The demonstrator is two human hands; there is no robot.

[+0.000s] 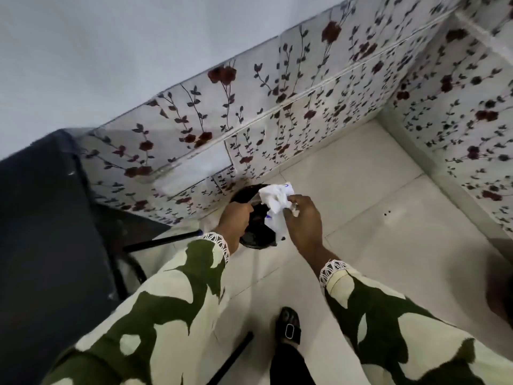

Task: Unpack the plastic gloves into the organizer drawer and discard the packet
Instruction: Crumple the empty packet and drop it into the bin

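Packet (pixel 274 202): crumpled white plastic with blue print, held in the air directly over the open mouth of the bin (pixel 251 218). Not in it yet.

Right hand (pixel 301 218): fingers closed on the packet's right side, pinching the crumpled plastic near its middle. It carries the packet's weight.

Left hand (pixel 236 218): curled closed at the bin's near-left edge. It looks to be gripping the rim or a raised lid, with a thin light edge showing just above the knuckles. Can't tell which, and can't tell whether it touches the packet at all.

Bin: small, round, dark, black liner inside. Sits on the tiled floor (pixel 361 190) against the floral-tiled wall (pixel 249 112), in the corner region. Dark furniture (pixel 41 218) to the left. The person's foot in a black sandal (pixel 288 326) is near the bottom of frame, patterned green-and-cream sleeves (pixel 166 301) in the foreground.

Step, as I read it: final one, discarding the packet. Organizer drawer and gloves are not in view, so I can't confirm the unpack part from here.

Next move calls for: right hand lowers slightly toward the opening and releases. The plastic is light and springy, so it may catch on the rim or drift; drop it low and centred. Left hand holds the opening clear until the packet is inside.
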